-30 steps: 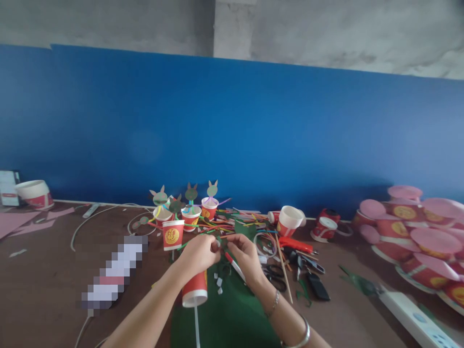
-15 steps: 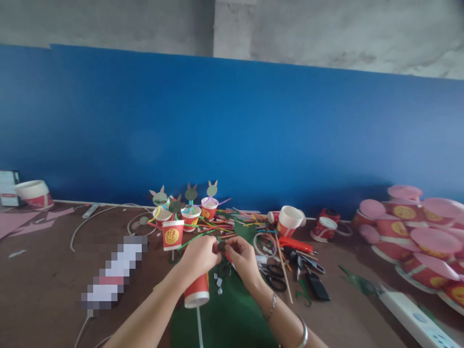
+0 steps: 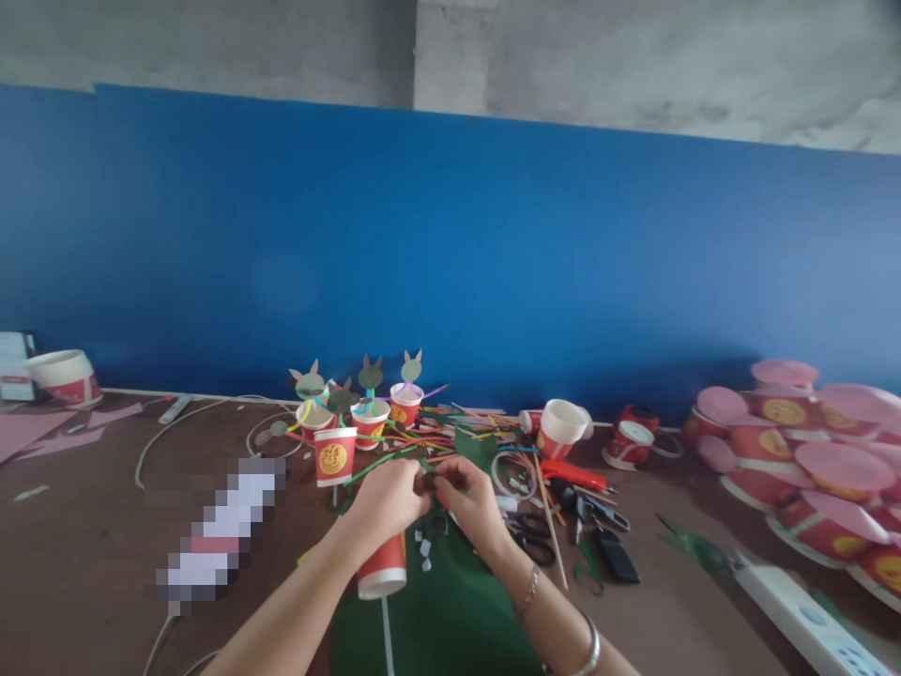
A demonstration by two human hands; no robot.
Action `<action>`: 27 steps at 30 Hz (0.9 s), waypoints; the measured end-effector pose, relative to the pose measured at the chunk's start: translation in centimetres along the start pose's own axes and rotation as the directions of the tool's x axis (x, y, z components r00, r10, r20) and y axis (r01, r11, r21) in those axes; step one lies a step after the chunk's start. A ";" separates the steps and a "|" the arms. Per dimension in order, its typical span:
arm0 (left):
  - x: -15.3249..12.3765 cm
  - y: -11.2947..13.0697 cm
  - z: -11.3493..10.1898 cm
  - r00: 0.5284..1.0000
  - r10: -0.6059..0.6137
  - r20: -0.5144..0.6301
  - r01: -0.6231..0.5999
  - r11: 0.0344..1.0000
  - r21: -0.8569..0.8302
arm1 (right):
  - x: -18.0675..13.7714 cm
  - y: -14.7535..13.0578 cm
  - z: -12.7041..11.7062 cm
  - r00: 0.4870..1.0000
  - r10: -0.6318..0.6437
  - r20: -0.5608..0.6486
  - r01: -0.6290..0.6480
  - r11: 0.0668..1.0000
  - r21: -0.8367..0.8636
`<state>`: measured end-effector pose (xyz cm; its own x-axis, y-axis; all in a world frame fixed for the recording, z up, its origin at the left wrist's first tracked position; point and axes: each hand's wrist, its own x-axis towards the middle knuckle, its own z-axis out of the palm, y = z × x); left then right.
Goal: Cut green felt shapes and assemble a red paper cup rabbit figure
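Presently, left hand (image 3: 394,493): fingers closed in a pinch on a small dark green piece (image 3: 429,479), wrist angled in from the near left.
Right hand (image 3: 465,493): thumb and forefinger pinched on the right edge of the same piece, wrist angled in from the near right.
Green piece: located between the two sets of fingertips, above the far part of a dark green sheet (image 3: 450,610); mostly covered, its long axis too small to tell.
Red paper cup (image 3: 384,563): on its side below the left hand, long axis running near to far, white-rimmed mouth pointing near; base concealed by the hand and wrist. Whether the left fingers touch it cannot be told.
White straw (image 3: 387,634): projects from the cup's mouth toward the near side, tilted slightly right.
White scraps (image 3: 425,549): loose on the sheet, just right of the cup.
Upright emblem cup (image 3: 335,457): far left of the hands, mouth up.
Wooden stick (image 3: 550,521): right of the right hand, lying roughly near to far.
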<state>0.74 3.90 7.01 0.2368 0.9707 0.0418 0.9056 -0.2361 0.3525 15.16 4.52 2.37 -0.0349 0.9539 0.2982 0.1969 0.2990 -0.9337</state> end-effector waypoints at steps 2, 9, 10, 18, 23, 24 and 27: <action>0.0 0.0 0.0 1.000 -0.001 -0.004 0.001 1.000 0.003 | -0.1 -0.4 -0.1 0.999 -0.033 0.002 0.033 0.999 -0.035; -0.1 0.4 0.1 1.000 -0.008 -0.009 0.008 0.999 0.042 | -0.2 -0.6 -0.1 0.999 -0.034 0.006 0.035 0.999 -0.026; -0.1 0.4 0.0 1.000 -0.005 -0.010 0.006 0.999 0.046 | -0.2 -0.6 0.0 1.000 -0.026 0.009 0.026 1.000 -0.007; -0.1 0.0 -0.1 1.000 0.018 -0.010 -0.018 0.999 0.043 | 0.0 0.1 0.4 0.994 0.107 0.026 -0.110 0.968 0.227; -0.1 0.2 0.2 0.999 0.020 -0.031 -0.019 0.999 0.044 | 0.0 0.4 0.3 0.999 0.050 0.003 -0.050 0.995 0.086; -0.1 0.2 0.2 0.999 0.019 -0.032 -0.017 0.999 0.051 | 0.0 0.4 0.3 0.999 0.040 0.000 -0.040 0.997 0.062; -0.1 0.3 0.4 0.999 0.012 -0.042 -0.010 0.998 0.070 | -0.1 0.2 0.2 0.999 0.035 -0.006 -0.035 0.999 0.032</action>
<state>1.11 3.76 6.77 0.2332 0.9687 0.0851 0.9257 -0.2479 0.2858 15.00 4.54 2.08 -0.0216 0.9636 0.2666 0.1667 0.2664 -0.9493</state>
